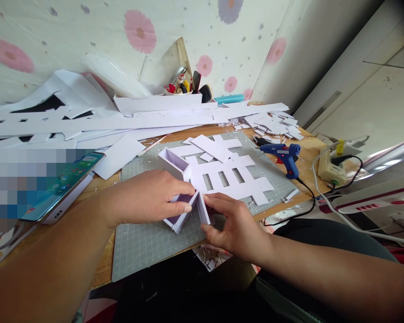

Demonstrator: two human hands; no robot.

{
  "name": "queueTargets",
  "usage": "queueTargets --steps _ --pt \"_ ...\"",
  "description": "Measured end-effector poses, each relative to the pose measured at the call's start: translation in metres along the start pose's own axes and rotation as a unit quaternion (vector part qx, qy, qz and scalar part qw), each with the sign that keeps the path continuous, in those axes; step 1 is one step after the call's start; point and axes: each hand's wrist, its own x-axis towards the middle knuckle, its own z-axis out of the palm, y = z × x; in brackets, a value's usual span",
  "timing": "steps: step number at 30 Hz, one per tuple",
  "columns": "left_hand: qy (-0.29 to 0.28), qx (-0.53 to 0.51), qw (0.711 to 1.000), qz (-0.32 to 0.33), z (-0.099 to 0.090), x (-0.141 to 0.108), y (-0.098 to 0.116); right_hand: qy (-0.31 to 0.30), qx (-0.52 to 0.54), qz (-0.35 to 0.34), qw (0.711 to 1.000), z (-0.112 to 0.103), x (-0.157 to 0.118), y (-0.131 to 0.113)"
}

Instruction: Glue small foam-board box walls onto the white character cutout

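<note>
My left hand [161, 197] pinches the wall of a small white foam-board box [179, 223], open at the top and resting near the front of the grey cutting mat [141, 251]. With my right hand [232, 224] I grip a narrow white foam-board piece [203, 210] between thumb and fingers. Its upper end meets the box's right corner at an angle; whether it is stuck there I cannot tell. Just behind stands another open white box [173, 162]. Flat white cut-outs with rectangular slots [218, 172] lie farther back on the mat.
A blue hot glue gun [283, 154] sits at the mat's right edge, its cord running to a power strip [331, 166]. On the left a phone [63, 184] leans at a slant. Foam-board sheets [70, 128], scraps [272, 122] and a tool cup [180, 89] line the back.
</note>
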Motion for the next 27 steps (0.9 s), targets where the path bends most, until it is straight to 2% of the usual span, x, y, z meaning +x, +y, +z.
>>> queueTargets --steps 8,18,27 --pt "0.008 -0.034 0.999 -0.005 0.0013 0.0006 -0.0016 -0.016 -0.027 -0.011 0.999 -0.0033 0.0006 0.0012" --pt "-0.007 0.018 1.0 -0.006 0.0001 0.0013 0.0006 -0.013 -0.037 -0.024 0.999 -0.0024 -0.0007 0.0024" --pt "-0.013 0.0 1.0 -0.02 0.0002 0.0018 -0.0009 -0.012 -0.045 -0.034 0.998 -0.0025 -0.0006 0.0026"
